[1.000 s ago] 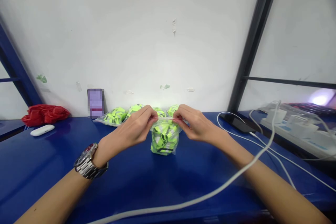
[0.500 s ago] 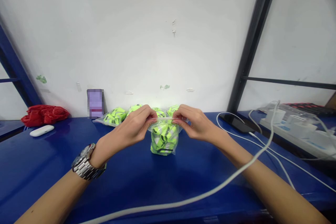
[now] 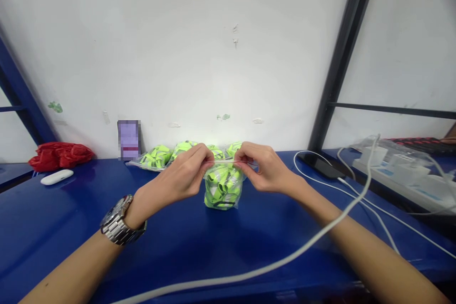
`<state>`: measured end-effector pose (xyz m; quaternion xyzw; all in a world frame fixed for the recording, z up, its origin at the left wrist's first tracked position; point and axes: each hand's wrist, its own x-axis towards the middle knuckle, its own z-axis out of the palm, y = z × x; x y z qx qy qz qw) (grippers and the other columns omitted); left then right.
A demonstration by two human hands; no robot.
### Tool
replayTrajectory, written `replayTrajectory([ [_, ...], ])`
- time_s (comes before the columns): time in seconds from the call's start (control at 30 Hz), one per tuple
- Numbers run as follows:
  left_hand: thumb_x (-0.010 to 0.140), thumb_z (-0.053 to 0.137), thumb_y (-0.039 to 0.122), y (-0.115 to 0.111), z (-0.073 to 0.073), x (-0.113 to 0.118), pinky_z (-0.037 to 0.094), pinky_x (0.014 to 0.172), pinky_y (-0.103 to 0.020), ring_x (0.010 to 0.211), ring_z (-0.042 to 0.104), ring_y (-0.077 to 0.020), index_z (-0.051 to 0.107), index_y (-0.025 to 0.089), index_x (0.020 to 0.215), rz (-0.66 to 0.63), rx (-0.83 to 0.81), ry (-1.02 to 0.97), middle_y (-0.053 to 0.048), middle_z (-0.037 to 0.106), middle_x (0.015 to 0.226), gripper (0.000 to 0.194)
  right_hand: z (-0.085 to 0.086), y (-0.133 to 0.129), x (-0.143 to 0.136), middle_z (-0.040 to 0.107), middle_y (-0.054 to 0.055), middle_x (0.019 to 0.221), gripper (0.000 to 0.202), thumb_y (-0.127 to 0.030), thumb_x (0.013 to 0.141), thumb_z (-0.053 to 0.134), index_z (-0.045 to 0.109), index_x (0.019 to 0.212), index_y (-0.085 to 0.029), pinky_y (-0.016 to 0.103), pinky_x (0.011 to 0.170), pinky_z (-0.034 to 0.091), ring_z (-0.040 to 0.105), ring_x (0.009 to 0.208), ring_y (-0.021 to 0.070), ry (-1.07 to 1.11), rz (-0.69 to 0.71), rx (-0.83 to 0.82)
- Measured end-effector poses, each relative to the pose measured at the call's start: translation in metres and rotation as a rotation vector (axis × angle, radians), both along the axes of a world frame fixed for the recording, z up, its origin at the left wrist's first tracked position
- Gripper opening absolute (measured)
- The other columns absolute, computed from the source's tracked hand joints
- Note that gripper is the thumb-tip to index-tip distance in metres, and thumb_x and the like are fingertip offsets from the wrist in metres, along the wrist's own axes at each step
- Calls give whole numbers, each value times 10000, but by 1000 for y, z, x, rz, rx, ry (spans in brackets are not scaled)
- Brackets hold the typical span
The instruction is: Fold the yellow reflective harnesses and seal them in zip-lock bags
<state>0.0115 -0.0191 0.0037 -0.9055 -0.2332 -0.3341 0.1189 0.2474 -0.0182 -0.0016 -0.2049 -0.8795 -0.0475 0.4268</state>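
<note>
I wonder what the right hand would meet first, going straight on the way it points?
Pinching the top edge of the clear bag, the right hand would probably meet the left hand first, though depth is hard to judge.

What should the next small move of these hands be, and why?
Probably a light slide of the right hand outward along the top edge, pinching it, while the left hand steadies its side. Both pinch the top edge of the clear bag, which looks upright, with green contents below the fingers. Whether that edge is fully closed, I cannot tell.
</note>
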Motion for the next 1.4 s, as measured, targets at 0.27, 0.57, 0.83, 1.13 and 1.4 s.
replayTrajectory([
  [0.27,921,481,183,-3,6,0,403,644,-288,711,469,-133,491,171,932,-13,-52,-33,-20,522,814,19,-1,1,-1,527,2,702,44,-123,826,534,535,808,-164,263,601,368,458,631,116,15,-1,-9],
  [0.57,941,444,160,-4,3,3,393,624,-278,710,467,-128,492,162,923,-25,-23,1,-30,526,820,51,-1,-1,-5,508,15,734,50,-159,892,514,559,870,-161,265,606,371,449,659,128,-53,13,35],
  [0.83,936,433,135,-5,2,4,397,628,-276,721,487,-133,471,165,919,-18,9,19,-30,532,823,51,1,-5,-7,487,28,746,84,-133,902,463,534,862,-151,271,606,368,439,677,139,-105,-24,58],
  [1.13,928,433,135,-9,3,4,418,642,-283,726,493,-136,495,165,939,-27,-4,14,-35,542,825,69,-1,-7,-11,476,0,672,92,-104,847,474,511,807,-178,279,603,360,414,625,130,-31,6,89],
  [1.4,935,450,180,-14,7,8,425,678,-294,747,488,-141,515,159,940,-45,-75,51,-36,533,831,69,-1,-8,-12,521,20,721,41,-168,862,534,533,821,-170,298,648,380,452,675,139,-37,31,58],
])
